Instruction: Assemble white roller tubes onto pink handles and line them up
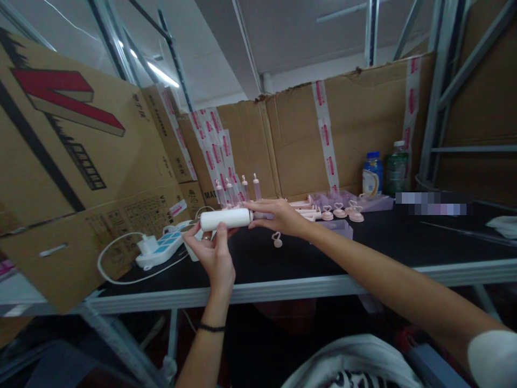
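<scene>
My left hand [216, 260] is closed round a white cylinder [226, 219], thumb on its near side, and keeps it roughly level above the black tabletop. At the cylinder's right end, my right hand [285, 217] pinches a pinkish see-through tube [262, 215]. The tube's end meets the cylinder; whether it goes inside I cannot tell. Just below the right hand lies a small pink piece with a heart-shaped loop [277, 240]. Behind the hands stand several slim pink-topped tubes [244, 189] upright.
A white and blue power strip [163, 247] with a looping cable lies left. More heart-topped pieces [339, 210] sit right of my hands, near a purple tray [374, 203]. A blue-capped bottle [372, 175] and a green bottle [397, 168] stand behind. Cardboard [291, 145] walls the back.
</scene>
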A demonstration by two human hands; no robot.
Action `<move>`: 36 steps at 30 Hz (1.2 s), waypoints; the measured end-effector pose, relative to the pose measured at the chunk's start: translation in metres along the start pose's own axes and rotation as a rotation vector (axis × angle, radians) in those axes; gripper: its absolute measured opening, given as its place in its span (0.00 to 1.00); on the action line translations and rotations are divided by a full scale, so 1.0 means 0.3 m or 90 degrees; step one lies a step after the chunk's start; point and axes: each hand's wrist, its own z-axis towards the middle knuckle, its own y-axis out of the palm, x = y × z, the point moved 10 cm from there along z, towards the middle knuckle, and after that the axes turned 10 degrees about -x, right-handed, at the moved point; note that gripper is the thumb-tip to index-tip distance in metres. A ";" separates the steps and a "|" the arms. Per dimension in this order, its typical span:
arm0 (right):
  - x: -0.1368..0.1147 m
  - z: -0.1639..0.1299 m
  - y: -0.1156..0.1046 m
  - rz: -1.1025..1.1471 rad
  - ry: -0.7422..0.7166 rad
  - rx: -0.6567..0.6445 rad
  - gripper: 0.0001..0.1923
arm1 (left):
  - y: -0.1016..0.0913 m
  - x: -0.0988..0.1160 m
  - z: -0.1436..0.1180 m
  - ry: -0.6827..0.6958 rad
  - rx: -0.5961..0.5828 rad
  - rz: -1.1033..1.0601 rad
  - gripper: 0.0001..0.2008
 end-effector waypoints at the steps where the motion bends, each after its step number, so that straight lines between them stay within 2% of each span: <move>1: 0.001 0.000 0.001 -0.001 0.002 -0.002 0.33 | 0.001 0.001 0.000 0.000 -0.001 0.001 0.27; 7: -0.002 -0.002 0.008 -0.006 -0.016 0.000 0.34 | 0.000 0.000 0.003 -0.002 -0.006 0.005 0.27; 12: 0.012 -0.001 0.021 -0.012 0.026 -0.015 0.35 | -0.007 -0.002 0.006 -0.003 0.001 0.017 0.27; 18: 0.012 -0.004 0.058 -0.038 0.025 -0.039 0.33 | -0.014 -0.009 0.008 0.000 -0.001 0.034 0.27; 30: 0.063 -0.019 0.095 -0.025 0.070 -0.018 0.32 | -0.015 -0.020 0.016 -0.016 -0.013 0.012 0.25; 36: -0.004 -0.014 0.116 -0.053 0.006 -0.050 0.35 | -0.013 -0.054 0.014 -0.081 -0.008 -0.041 0.22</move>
